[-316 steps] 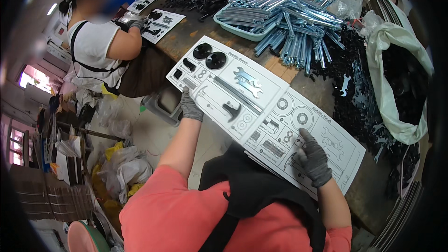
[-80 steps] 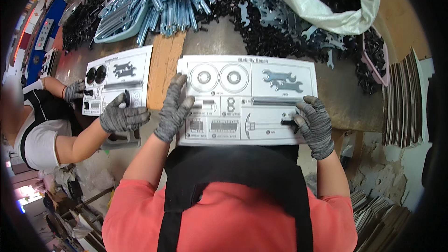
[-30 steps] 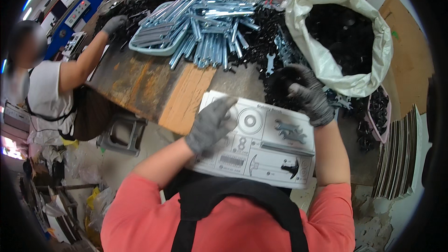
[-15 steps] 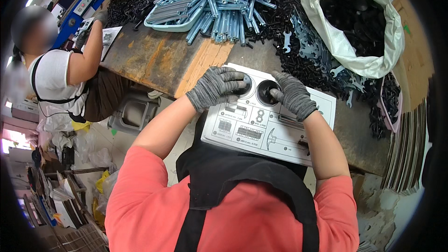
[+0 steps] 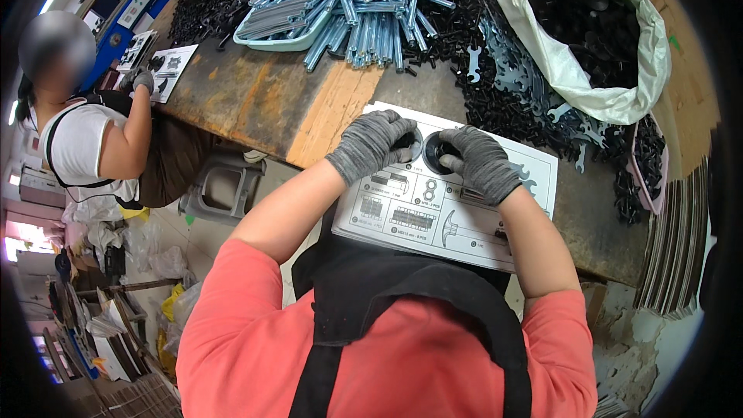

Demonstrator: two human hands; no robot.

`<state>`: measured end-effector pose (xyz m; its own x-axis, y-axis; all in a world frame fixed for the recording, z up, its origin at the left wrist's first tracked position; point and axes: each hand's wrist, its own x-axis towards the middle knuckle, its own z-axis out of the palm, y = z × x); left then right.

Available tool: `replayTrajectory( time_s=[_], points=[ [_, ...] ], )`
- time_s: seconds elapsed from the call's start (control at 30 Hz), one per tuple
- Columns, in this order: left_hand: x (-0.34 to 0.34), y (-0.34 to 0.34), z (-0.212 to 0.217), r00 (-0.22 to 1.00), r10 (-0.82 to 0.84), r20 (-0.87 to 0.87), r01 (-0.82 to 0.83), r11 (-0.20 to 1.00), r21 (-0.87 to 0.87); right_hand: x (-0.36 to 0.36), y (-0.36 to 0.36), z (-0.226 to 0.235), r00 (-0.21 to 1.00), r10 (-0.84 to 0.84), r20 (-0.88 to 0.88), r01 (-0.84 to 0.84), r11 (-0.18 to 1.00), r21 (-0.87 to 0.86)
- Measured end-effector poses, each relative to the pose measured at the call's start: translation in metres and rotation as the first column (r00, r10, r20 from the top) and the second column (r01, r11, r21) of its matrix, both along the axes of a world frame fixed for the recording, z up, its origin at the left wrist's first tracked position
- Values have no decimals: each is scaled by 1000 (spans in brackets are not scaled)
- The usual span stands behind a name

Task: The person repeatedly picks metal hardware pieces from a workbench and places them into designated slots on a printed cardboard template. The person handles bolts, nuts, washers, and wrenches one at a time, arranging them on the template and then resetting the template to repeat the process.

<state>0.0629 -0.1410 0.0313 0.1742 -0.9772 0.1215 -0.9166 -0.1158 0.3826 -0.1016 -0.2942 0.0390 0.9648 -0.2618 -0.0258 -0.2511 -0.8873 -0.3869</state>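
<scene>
A stack of white printed cards point(image 5: 371, 220) with part drawings lies at the table's near edge. My left hand point(image 5: 373, 143), in a grey knit glove, has its thumb and fingers round a black round disc point(image 5: 405, 141) at the top of the card. Beside it, my right hand point(image 5: 481, 159), gloved likewise, holds a second black disc point(image 5: 433, 155) against the card. The fingers partly cover both discs. Next to my right wrist a grey spanner shape point(image 5: 526, 178) shows on the card; I cannot tell whether it is real or printed.
Shiny metal tubes point(image 5: 371, 23) are heaped in and around a pale tray point(image 5: 279, 44). Loose black bolts point(image 5: 495, 112) and flat spanners point(image 5: 511, 66) spread right of them. A white sack point(image 5: 646, 70) holds black parts, near a pink tray point(image 5: 650, 193). A co-worker point(image 5: 101, 139) works at left.
Both my hands have shifted slightly, the right one leftward, uncovering the spanner shape. The co-worker's hand has come down and back toward a printed sheet.
</scene>
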Motion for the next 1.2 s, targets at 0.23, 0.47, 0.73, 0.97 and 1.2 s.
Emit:
replayTrajectory(
  time_s=[0.23, 0.47, 0.73, 0.97, 1.2],
  points=[
    [43, -28, -4, 971, 155, -180, -188, 965, -182, 10, -58, 1, 984, -156, 84, 146, 983, 111],
    [79, -100, -13, 964, 164, 209, -170, 985, 12, 84, -112, -15, 970, -156, 189, 204, 940, -272],
    [83, -136, -11, 932, 79, 354, -178, 950, 256, 160, -136, -7, 945, -314, -95, 265, 901, -343],
    [95, -137, 1, 986, 6, 166, -60, 945, 323, 177, -133, 4, 890, -399, -220, 288, 867, -406],
    [74, -169, -14, 853, 242, 462, -248, 967, -49, 153, -145, 1, 925, -360, -122, 310, 900, -306]
  ],
)
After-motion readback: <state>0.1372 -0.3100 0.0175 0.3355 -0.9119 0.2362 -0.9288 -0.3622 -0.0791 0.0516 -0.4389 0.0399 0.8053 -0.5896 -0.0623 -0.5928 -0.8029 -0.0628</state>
